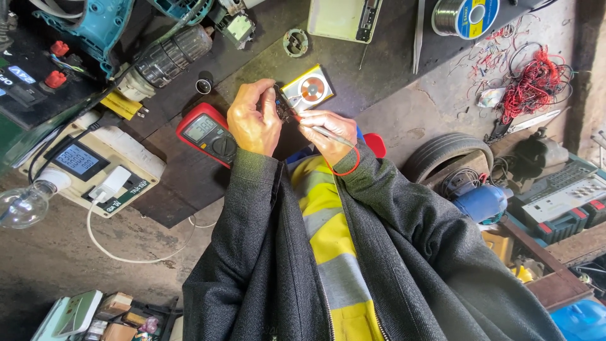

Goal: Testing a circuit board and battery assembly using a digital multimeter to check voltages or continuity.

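The left hand (252, 120) is gripping a small dark circuit part (282, 108) above the counter (391, 76), while the right hand (328, 136), at three o'clock from it, is pinching a red-wired probe (315, 128) against it. A red multimeter (207, 134) is lying at nine o'clock.

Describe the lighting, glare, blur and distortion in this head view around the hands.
Head view: soft, even daylight, with the left hand and right hand sharp and well lit; the small dark part between them is too dim to make out; mild glare on the glass bulb and the red multimeter screen; the corners fall into deep shadow; wide-lens bending shows toward the edges; no motion blur.
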